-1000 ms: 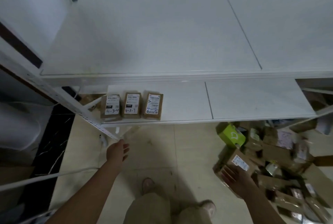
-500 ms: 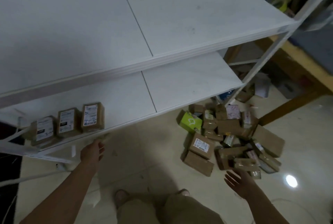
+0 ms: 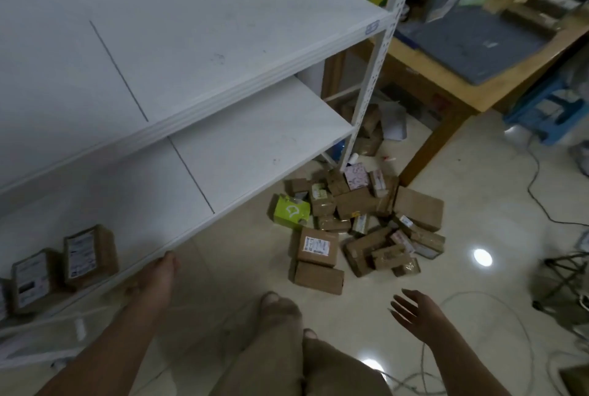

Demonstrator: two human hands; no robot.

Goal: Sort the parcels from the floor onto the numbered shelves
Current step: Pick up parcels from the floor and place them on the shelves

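Observation:
A heap of brown cardboard parcels (image 3: 360, 229) lies on the tiled floor beside the white shelf unit's right post, with a lime-green box (image 3: 291, 211) at its left edge and a labelled box (image 3: 317, 246) at its front. Two labelled parcels (image 3: 86, 255) stand on the lower shelf (image 3: 197, 156) at far left. My left hand (image 3: 159, 276) hangs just below that shelf's front edge, fingers relaxed, holding nothing. My right hand (image 3: 414, 309) is spread open over the floor, in front of the heap and apart from it.
The bare upper shelf (image 3: 191, 28) juts out above the lower one. A wooden table (image 3: 471, 70) stands at right, a blue stool (image 3: 548, 111) beyond it. Cables (image 3: 510, 316) trail over the floor at right. My legs fill the bottom centre.
My view has swung to the right, bringing the parcel heap and table into sight. My right hand has come off the labelled box and now hovers open. My left hand stays by the shelf edge.

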